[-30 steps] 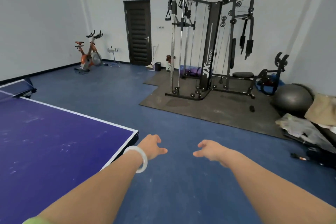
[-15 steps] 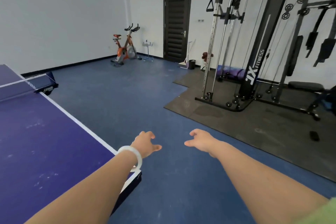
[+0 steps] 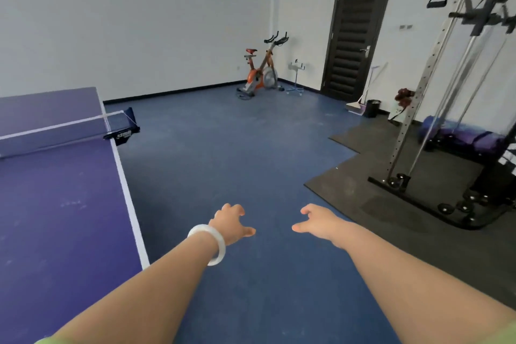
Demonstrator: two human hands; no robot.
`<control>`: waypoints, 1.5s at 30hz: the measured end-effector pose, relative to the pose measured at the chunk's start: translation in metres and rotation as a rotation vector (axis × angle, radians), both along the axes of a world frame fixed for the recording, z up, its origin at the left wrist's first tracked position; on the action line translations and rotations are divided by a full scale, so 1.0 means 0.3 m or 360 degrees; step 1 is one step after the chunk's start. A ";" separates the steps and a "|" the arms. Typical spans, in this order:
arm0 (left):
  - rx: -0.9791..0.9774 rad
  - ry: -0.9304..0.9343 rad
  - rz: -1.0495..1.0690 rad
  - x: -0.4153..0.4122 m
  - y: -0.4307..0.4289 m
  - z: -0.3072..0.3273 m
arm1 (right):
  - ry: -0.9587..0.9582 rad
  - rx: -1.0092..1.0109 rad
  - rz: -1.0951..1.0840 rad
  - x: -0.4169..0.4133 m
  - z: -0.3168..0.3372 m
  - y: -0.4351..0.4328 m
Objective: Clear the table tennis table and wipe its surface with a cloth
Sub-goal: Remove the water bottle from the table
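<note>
The table (image 3: 61, 218) top looks matt purple, faintly scuffed; beside it the floor (image 3: 223, 153) is matt blue, with dark rubbery mats (image 3: 371, 201) and a shiny metal rack (image 3: 418, 109) beyond

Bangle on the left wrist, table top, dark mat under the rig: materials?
Bangle: looks like pale jade or glass, milky, translucent, glossy. Table top: painted board, matte purple, scuffed whitish. Mat: probably rubber, dull dark grey, cut edges.

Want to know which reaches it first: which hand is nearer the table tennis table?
Left. The left hand is over the floor just off the table tennis table's white side line; the right hand is farther out, toward the dark mat.
</note>
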State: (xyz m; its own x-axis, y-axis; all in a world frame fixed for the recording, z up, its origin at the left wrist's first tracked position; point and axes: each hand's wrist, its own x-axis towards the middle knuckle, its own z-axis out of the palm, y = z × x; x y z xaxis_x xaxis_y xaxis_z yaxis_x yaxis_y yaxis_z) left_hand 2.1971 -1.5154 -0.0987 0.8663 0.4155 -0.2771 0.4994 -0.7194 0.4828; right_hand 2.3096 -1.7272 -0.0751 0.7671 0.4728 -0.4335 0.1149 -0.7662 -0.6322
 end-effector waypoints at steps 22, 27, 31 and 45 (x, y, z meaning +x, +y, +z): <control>0.0025 0.0060 0.1214 0.349 1.014 -0.019 | 0.0008 0.0044 0.1300 0.742 -0.028 1.498; 0.0027 0.0041 0.1361 0.377 1.333 -0.020 | 0.0005 0.0066 0.1451 0.765 -0.025 1.883; -0.0036 0.0063 0.1465 0.413 1.546 -0.047 | 0.0051 0.0043 0.1574 0.798 -0.060 2.146; -0.0049 0.0136 0.2003 0.614 2.297 -0.115 | -0.0020 -0.0034 0.2143 1.022 -0.132 3.203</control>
State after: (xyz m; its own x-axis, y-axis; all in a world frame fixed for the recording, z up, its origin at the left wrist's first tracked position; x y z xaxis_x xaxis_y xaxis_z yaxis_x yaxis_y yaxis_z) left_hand 2.3814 -0.8264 -0.1333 -0.1444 0.9304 -0.3369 0.8594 0.2867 0.4233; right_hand 2.6161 -0.7664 -0.1146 -0.2811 0.8493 -0.4468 0.7861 -0.0633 -0.6148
